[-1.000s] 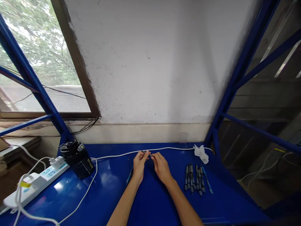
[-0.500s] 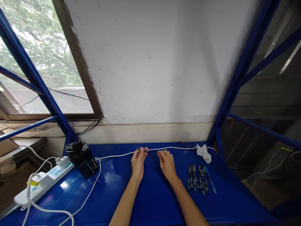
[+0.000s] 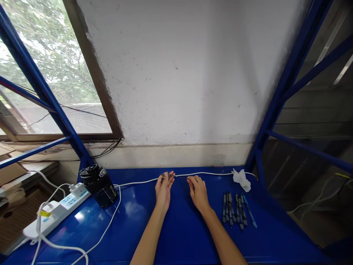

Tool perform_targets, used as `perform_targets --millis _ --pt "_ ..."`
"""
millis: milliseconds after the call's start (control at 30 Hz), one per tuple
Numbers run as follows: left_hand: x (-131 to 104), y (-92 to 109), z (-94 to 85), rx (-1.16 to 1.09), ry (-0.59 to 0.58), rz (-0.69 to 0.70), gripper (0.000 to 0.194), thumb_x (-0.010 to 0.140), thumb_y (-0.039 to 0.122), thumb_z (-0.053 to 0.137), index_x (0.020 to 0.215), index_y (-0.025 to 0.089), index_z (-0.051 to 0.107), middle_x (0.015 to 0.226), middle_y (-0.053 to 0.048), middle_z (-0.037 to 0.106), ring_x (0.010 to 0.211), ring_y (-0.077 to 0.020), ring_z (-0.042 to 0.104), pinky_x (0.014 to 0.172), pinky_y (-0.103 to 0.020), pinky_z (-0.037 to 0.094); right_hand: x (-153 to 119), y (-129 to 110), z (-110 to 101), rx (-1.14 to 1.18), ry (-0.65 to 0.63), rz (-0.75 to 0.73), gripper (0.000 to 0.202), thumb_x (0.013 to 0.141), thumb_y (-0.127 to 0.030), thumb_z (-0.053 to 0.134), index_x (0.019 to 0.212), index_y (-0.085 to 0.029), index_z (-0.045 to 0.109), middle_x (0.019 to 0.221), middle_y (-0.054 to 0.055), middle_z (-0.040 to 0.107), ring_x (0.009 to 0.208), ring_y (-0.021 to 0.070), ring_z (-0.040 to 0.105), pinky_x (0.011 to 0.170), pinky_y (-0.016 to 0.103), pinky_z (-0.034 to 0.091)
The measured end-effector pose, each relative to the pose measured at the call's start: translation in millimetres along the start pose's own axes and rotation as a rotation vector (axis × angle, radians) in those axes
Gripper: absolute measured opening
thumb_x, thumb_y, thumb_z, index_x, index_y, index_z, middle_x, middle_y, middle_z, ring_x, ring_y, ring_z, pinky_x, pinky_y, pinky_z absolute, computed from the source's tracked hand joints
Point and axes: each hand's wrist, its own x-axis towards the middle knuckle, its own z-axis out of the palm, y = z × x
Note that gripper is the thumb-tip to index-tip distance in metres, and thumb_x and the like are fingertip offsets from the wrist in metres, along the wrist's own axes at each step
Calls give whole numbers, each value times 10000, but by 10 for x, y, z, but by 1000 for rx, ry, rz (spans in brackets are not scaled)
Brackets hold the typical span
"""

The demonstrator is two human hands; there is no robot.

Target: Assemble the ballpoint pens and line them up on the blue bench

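My left hand (image 3: 164, 189), palm turned up, pinches a dark slim pen (image 3: 170, 175) between thumb and fingers; most of it is hidden by the fingers. To its right, my right hand (image 3: 198, 192) pinches the end of a thin dark pen refill (image 3: 182, 177). The refill spans the gap between the hands, its left end close to the pen; whether it sits inside cannot be made out. Several dark pens (image 3: 234, 209) lie side by side on the blue table to the right of my right hand, with a light blue pen (image 3: 249, 211) at their right edge.
A crumpled white tissue (image 3: 242, 180) lies at the back right of the blue table (image 3: 182, 235). A white cable (image 3: 140, 182) runs along the back behind my hands. On the left stand a black bottle (image 3: 98, 186) and a white power strip (image 3: 56, 213). Blue frame posts flank both sides.
The view has shifted slightly, so everything sits a little further right. More of the thin refill shows between my hands now. Both hands keep their pinch.
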Motion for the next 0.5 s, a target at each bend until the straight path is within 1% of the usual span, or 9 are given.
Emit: perform_targets --millis 233,367,500 --pt "-26 18 4 32 -22 -5 419 837 454 903 1083 201 677 1162 -140 829 1118 -276 787 992 -382 549 1 32 22 10 17 -19 288 1145 -319 420 1182 -266 701 1018 77 704 923 259 646 810 372 429" --pt "-38 24 15 60 -29 -5 415 850 474 885 1077 204 666 1159 -142 828 1076 -271 797 976 -390 558 3 34 22 16 22 -21 297 1150 -325 406 1187 -268 695 1025 82 701 924 264 638 816 387 430" --pt "-40 27 21 83 -24 -1 419 876 502 854 1106 207 666 1164 -138 825 1053 -262 800 975 -395 563 -1 21 9 7 13 -31 283 1147 -295 414 1194 -267 692 1025 79 698 927 264 632 809 386 424"
